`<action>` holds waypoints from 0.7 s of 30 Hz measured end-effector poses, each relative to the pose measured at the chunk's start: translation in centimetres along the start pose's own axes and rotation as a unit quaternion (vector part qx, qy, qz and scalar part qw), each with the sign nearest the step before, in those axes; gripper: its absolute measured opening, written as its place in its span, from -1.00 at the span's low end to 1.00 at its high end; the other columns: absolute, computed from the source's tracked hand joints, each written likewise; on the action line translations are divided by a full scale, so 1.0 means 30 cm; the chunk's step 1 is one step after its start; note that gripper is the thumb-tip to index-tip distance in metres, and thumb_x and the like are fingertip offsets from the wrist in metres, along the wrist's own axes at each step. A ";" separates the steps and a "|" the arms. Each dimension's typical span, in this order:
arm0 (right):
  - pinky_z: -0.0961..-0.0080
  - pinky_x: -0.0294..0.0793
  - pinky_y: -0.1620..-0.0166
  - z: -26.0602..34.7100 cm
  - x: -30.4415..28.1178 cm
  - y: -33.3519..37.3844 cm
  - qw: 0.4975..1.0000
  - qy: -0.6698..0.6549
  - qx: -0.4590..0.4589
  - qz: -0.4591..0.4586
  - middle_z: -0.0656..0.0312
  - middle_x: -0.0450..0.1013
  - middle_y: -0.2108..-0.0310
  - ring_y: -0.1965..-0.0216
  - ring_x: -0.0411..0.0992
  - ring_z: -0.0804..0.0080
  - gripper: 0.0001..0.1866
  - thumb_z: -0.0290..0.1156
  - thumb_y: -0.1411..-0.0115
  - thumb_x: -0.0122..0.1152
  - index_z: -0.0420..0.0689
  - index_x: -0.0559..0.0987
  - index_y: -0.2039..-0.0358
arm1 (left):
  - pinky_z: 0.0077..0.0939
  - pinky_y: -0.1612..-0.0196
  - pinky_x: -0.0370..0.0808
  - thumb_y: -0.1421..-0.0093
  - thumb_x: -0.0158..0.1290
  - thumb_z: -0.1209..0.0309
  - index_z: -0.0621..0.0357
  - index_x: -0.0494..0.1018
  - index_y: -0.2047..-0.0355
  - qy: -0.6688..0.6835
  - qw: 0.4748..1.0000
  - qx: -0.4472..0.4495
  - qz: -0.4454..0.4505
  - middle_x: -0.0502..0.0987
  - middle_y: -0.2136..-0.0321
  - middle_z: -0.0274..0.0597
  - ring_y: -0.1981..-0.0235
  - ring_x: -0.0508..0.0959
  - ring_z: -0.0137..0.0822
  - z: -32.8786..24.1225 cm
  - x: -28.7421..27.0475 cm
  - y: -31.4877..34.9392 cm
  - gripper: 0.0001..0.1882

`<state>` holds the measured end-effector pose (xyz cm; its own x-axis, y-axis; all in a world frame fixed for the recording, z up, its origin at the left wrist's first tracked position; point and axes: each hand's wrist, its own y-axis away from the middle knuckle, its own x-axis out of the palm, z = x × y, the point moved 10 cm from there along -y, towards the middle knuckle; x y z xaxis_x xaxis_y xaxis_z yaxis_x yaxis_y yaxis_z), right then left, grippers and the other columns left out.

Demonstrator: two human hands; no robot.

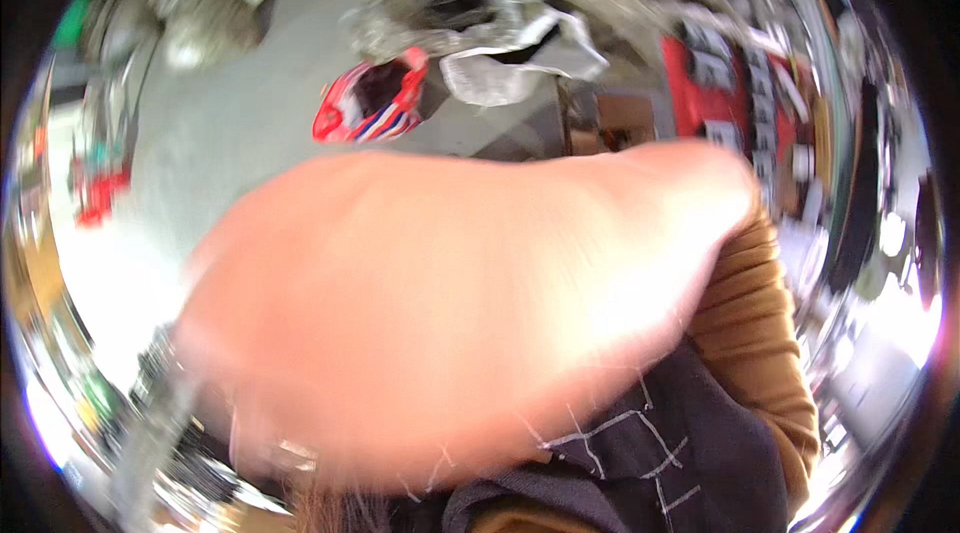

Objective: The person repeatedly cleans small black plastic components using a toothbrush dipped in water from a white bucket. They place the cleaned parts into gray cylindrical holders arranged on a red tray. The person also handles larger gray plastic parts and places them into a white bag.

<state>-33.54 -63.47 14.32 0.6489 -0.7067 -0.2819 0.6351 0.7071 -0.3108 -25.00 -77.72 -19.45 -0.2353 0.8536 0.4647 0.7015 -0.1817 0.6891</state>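
Extending from a brown sleeve (755, 308), the right hand (450, 303) is blurred; I cannot tell its grip.

Striped bag (340, 115): red, with dark blue and white slanting stripes low on its side; dark inside. Floor (250, 103) around the bag: plain grey. Sack right of the bag (482, 83): white, with a black opening. Plastic sheeting above the bag (385, 31): translucent, greyish. Carton, farther right of the bag (626, 115): brown. Surface beyond the carton, far right of the bag (680, 93): red. Sleeve, below and right of the bag (755, 313): brown. Garment below the bag (725, 433): near-black, patterned with thin white crossing lines.
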 end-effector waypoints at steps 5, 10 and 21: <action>0.37 0.50 0.20 0.473 -0.058 0.313 0.967 0.243 -0.071 0.011 0.03 0.49 0.25 0.22 0.49 0.18 -0.63 -0.21 -0.08 0.22 -0.23 0.54 0.20 | -0.51 -0.05 0.49 -0.25 -0.01 0.51 0.31 0.33 0.00 -0.108 0.987 -0.004 0.121 0.50 0.15 -0.13 0.07 0.51 -0.31 -0.062 0.342 -0.106 -0.69; 0.37 0.48 0.23 0.653 -0.034 0.727 0.937 0.341 0.011 -0.070 0.09 0.47 0.26 0.24 0.47 0.17 -0.66 -0.29 -0.04 0.27 -0.22 0.54 0.21 | -0.42 -0.04 0.50 -0.21 0.00 0.57 0.27 0.42 0.13 -0.189 0.950 -0.114 0.222 0.51 0.12 -0.15 0.08 0.52 -0.25 0.144 0.781 -0.053 -0.80; 0.44 0.39 0.24 0.219 -0.171 1.809 0.592 0.105 0.346 -0.720 0.20 0.42 0.34 0.30 0.40 0.31 -0.70 -0.39 -0.07 0.30 -0.12 0.59 0.15 | -0.46 -0.15 0.36 -0.18 0.06 0.53 0.30 0.23 -0.19 -0.269 0.803 -0.275 0.455 0.40 -0.05 -0.19 -0.04 0.44 -0.40 0.795 1.573 0.464 -0.45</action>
<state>0.36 -21.31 4.87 -0.7950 -0.5237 -0.3061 0.5326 -0.8441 0.0610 -10.29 -28.32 -1.19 0.6349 0.3053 0.7098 -0.0204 -0.9117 0.4104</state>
